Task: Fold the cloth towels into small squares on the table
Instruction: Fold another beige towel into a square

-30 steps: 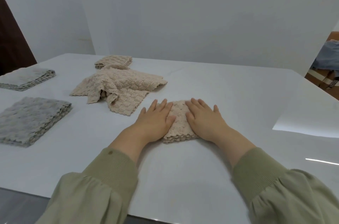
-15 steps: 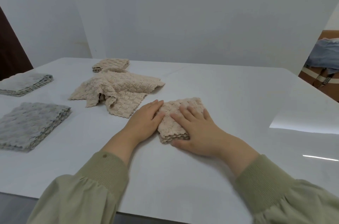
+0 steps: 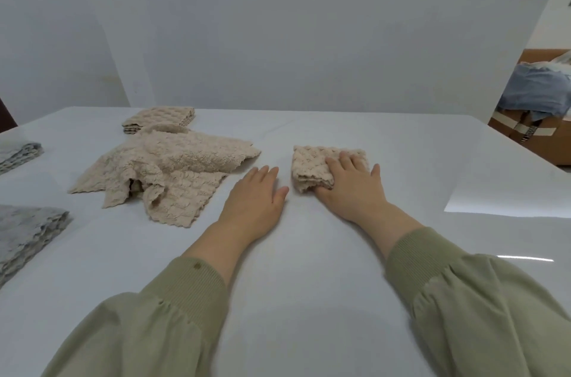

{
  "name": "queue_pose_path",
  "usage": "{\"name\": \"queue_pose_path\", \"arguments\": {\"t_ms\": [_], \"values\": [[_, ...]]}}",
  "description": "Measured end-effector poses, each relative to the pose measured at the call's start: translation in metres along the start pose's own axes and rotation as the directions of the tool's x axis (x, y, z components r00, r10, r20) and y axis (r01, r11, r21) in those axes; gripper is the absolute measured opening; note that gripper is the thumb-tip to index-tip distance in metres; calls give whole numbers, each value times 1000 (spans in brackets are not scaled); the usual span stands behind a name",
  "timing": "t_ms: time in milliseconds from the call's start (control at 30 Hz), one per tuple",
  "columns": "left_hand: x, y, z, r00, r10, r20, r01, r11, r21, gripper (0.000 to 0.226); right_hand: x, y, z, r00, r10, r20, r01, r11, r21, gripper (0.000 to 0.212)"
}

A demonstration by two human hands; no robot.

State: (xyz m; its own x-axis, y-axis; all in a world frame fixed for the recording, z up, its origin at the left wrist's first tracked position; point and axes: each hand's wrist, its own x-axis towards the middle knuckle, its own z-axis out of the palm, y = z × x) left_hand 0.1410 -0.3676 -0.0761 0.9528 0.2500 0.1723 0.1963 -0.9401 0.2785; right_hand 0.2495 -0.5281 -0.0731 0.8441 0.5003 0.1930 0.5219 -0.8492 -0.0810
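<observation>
Head view: a folded beige towel (image 3: pixel 312 165) is being pressed onto the white table (image 3: pixel 309 277), right of centre, by the right hand (image 3: pixel 352 188). The fingers (image 3: pixel 347 160) are being held straight and spread over the towel's top, with the thumb at its near edge, so nothing is being gripped. The left hand (image 3: pixel 253 203) is being rested flat on the bare tabletop just left of that towel and apart from it, fingers straight and together, thumb out. Crumpled beige towels (image 3: pixel 173 169) are lying unfolded further left, with a folded beige stack (image 3: pixel 159 118) just behind them. Two folded grey stacks (image 3: pixel 27 231) are being cut off by the left edge. Green sleeves (image 3: pixel 463 299) are being worn on both arms.
</observation>
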Motion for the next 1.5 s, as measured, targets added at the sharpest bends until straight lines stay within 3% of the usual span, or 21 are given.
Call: {"name": "queue_pose_path", "arguments": {"t_ms": [233,600,733,833,1000,1233,1367,1500], "values": [[67,25,13,994,98,51,-101,993,54,55,81,50,12,997,76,-24,-77,997,-18,74],[124,23,25,988,35,149,-49,995,92,56,168,91,19,999,33,-14,-33,999,-14,72],[124,22,26,990,30,139,-42,996,83,56,166,86,15,994,-60,-87,60,998,-6,83],[125,23,26,991,28,128,-38,996,77,56,154,73,14,989,-123,-76,126,992,28,80],[125,22,27,992,25,127,-34,997,63,55,150,64,24,997,-55,62,51,997,62,58],[126,21,29,992,24,126,-31,998,53,55,175,82,26,998,-41,43,36,991,129,48],[125,21,26,993,31,111,-35,999,40,53,167,74,24,999,-8,-39,12,995,99,47],[114,22,19,998,50,-40,-54,994,-97,33,132,47,20,998,6,-55,1,992,124,50]]}}
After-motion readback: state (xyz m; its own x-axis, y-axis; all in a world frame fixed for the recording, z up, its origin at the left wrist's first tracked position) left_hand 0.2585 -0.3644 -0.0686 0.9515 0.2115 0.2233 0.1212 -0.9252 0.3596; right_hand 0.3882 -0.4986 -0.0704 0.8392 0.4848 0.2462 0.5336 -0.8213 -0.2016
